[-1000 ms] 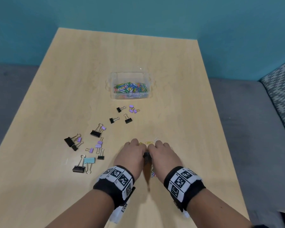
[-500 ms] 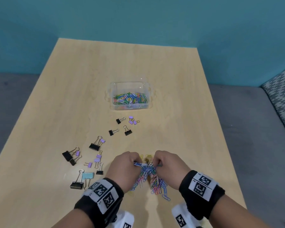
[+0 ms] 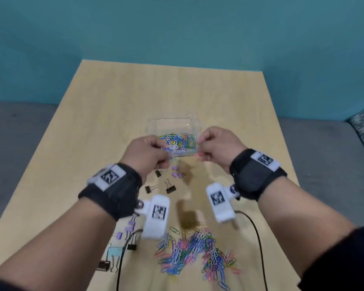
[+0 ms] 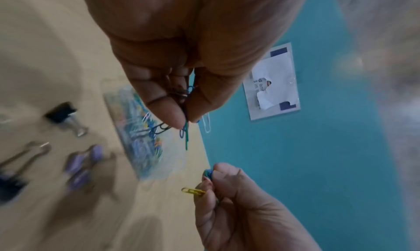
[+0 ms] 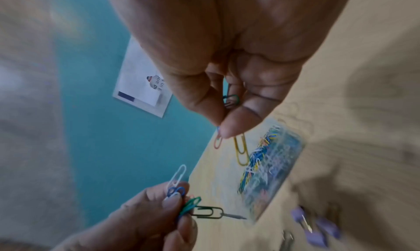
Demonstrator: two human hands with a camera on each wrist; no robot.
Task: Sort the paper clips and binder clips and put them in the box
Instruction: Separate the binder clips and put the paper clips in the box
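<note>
Both hands are up over the clear plastic box (image 3: 170,122) of coloured paper clips on the light wooden bench (image 3: 118,106). Left hand (image 3: 144,153) fingers pinch a few clips, right hand (image 3: 218,144) too, blurry though. Loose pile of coloured paper clips (image 3: 194,254) sits nearer; black and purple binder clips (image 3: 166,181) between.

I see the box (image 3: 170,124) on the bench (image 3: 114,106), past mid-bench, with paper clips inside. My left hand (image 3: 145,154) and right hand (image 3: 218,146) hang just in front of it, left and right, each pinching clips. Binder clips (image 3: 165,182) lie between box and me, more at near left, perhaps partly under my arm. A loose pile of paper clips (image 3: 194,254) sits nearest me.
</note>
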